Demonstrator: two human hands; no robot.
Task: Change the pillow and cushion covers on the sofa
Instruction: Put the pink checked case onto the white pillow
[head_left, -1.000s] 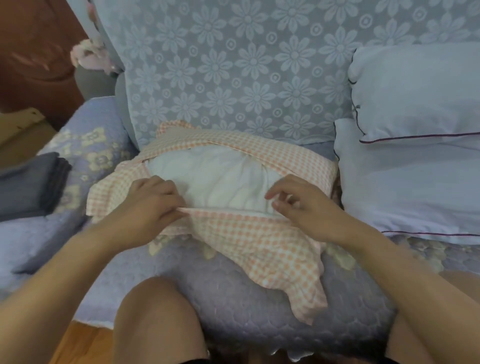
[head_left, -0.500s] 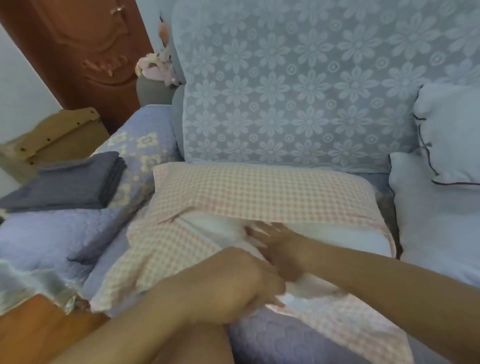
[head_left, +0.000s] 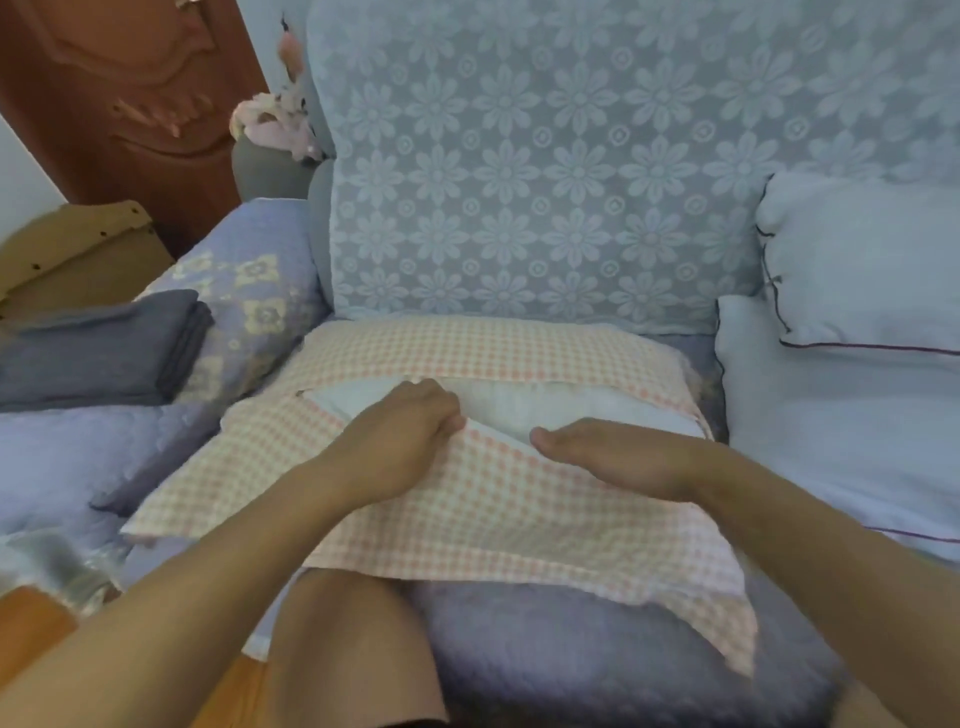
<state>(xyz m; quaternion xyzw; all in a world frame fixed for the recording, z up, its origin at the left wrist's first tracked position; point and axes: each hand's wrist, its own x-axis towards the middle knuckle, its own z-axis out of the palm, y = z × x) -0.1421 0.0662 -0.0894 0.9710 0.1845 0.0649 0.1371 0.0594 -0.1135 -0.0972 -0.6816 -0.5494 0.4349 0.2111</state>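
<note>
Softly rumpled gingham pillow cover (head_left: 467, 499)

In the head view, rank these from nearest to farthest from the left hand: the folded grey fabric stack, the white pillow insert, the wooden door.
1. White pillow insert: just beyond the left hand, in the checked cover's opening.
2. Folded grey fabric stack: off to the left, on the sofa.
3. Wooden door: far upper left, behind the sofa.

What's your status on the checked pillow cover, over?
Left hand pinching the checked cover's flap edge. Right hand flat on the flap, holding nothing. White pillow still showing through the opening. Nothing in the way.
</note>
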